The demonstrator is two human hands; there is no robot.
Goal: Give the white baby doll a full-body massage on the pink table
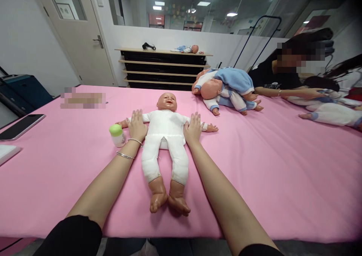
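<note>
A baby doll (166, 125) with a white cloth body lies face up on the pink-covered table (243, 180), its head away from me and its feet toward me. My left hand (137, 127) rests flat with fingers stretched out over the doll's arm, on the left side of the picture. On the other side my right hand (193, 127) lies open across the doll's other arm. Both of the doll's small hands stick out past mine. Close beside my left wrist stands a small white jar (118, 135) with a green lid.
Several dolls in blue and white clothes (229, 90) lie piled at the back right. Beyond them, a person (283, 71) handles another doll (336, 113). A phone (22, 127) lies at the left edge. Behind the table is a shelf unit (165, 64).
</note>
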